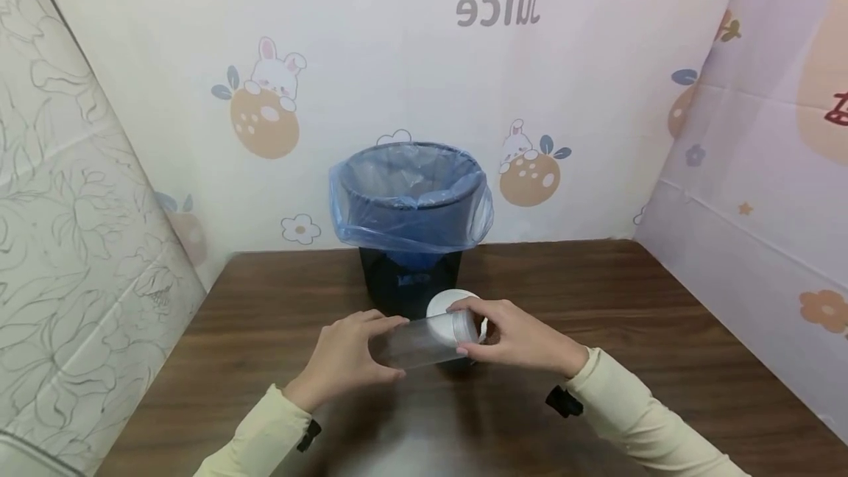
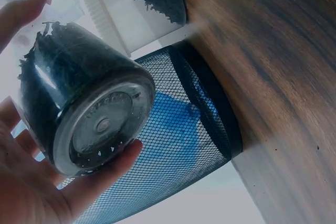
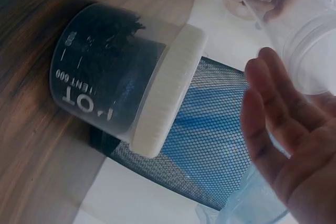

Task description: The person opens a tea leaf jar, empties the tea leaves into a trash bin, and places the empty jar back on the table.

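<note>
A clear plastic jar (image 1: 420, 344), lying tilted in the air, is held between both hands above the table. My left hand (image 1: 347, 352) grips its base end, with thumb and fingers on either side. My right hand (image 1: 517, 333) pinches the ridged mouth end (image 1: 466, 327) between thumb and fingers. Dark leafy shreds (image 2: 73, 61) lie inside toward the base in the left wrist view. Behind it stands a second clear jar (image 3: 100, 72) with a white lid (image 3: 173, 87), printed measuring marks and dark shreds inside; the held jar partly hides it in the head view.
A black mesh bin (image 1: 411, 278) lined with a blue plastic bag (image 1: 411, 230) stands at the back of the brown wooden table (image 1: 278, 293), close behind the lidded jar. Printed cloth (image 1: 371, 57) hangs behind the table and along both sides.
</note>
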A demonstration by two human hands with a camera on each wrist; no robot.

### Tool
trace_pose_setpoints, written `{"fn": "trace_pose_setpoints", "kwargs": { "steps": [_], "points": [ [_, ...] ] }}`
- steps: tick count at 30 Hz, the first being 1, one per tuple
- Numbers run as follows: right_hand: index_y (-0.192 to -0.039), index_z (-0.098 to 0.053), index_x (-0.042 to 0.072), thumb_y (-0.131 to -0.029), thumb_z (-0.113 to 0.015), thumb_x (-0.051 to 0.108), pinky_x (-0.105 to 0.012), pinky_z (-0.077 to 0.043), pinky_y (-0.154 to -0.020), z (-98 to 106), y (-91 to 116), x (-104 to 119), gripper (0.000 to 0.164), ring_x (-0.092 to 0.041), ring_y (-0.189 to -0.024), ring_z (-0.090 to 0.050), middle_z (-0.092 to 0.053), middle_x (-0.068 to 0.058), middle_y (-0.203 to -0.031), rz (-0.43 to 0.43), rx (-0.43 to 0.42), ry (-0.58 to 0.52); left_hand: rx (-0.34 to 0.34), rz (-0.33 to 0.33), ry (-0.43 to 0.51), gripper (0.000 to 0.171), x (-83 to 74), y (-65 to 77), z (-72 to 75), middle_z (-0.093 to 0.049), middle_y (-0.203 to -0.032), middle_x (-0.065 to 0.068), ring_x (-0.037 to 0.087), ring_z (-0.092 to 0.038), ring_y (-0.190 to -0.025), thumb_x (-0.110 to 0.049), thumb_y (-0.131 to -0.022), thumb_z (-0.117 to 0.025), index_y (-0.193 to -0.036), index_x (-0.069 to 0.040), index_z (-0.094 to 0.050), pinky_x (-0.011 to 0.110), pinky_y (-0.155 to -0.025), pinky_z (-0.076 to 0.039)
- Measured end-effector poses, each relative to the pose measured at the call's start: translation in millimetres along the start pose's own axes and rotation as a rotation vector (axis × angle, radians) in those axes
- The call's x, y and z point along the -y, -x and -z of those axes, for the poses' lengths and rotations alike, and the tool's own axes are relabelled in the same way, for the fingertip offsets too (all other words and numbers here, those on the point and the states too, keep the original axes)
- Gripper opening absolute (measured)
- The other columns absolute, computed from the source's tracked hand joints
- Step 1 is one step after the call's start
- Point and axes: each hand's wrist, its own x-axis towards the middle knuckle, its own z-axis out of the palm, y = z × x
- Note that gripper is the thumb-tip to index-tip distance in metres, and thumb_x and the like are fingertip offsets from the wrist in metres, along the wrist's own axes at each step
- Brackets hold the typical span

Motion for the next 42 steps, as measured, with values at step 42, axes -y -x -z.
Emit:
{"fn": "trace_pose_setpoints", "kwargs": {
  "steps": [42],
  "points": [
    [-0.149,-0.026,0.020,-0.080,-0.075,0.043,-0.035,-0.049,-0.083,-2.8,4.0,-2.4,0.087,-0.016,-0.109,-0.051,-0.043,-0.001,-0.137,0.003,-0.021,0.033,-0.013,0.006,-0.030,0.065,6.7,0.9,-2.2,-0.063,-0.091,-0.012,0.010,-0.059,-0.080,-0.047,-0.057,-0.086,-0.116,-0.029,-0.069,0.032,-0.059,-0.048]
  ]
}}
